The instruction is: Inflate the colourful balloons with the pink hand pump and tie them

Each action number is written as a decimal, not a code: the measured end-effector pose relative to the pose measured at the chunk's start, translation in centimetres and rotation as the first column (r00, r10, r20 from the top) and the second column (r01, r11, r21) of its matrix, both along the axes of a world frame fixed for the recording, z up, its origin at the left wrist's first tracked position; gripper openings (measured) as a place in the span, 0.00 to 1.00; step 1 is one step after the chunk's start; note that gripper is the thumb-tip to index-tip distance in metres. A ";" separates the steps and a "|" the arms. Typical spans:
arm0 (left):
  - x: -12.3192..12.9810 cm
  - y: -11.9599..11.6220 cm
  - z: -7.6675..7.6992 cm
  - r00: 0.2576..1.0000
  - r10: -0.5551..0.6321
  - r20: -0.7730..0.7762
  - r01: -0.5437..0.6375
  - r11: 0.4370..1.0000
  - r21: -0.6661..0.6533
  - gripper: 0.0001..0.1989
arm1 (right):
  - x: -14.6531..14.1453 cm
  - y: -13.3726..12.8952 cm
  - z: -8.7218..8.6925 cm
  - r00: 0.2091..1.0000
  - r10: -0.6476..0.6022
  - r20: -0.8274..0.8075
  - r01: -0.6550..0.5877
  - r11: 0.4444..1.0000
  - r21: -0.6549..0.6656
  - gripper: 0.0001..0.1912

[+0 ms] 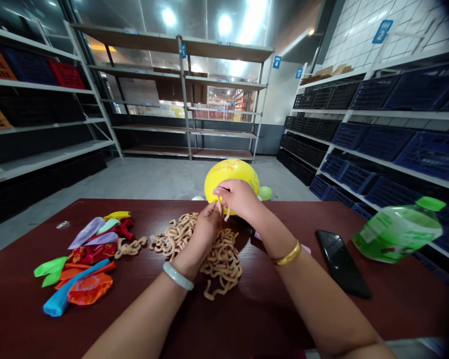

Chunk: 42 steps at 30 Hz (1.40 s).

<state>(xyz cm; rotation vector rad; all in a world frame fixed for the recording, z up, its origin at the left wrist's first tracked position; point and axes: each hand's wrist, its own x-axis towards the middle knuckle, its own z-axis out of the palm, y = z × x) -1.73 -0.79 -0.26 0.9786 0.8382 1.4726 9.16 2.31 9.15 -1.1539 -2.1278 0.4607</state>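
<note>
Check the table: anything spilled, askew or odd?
The tan pieces are heaped loosely on the table, none seen spilled. One oddity: a small clear scrap lies alone near the table's left edge, like litter. The green bottle leans in view, possibly lens distortion.

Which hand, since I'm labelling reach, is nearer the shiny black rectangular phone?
Right. The right hand is well left of the phone; the left hand is farther left.

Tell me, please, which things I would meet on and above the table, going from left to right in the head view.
Flat balloons, small heap of beige curls, pale bracelet, left hand, right hand, gold bracelet, black phone, green bottle. The larger heap is left out: the left hand overlaps it.
</note>
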 end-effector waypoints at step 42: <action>-3.3 -1.0 4.5 0.768 -0.122 0.629 0.222 0.972 -0.083 0.12 | -4.9 3.8 -8.0 0.679 0.049 -0.733 -0.629 0.554 -0.545 0.02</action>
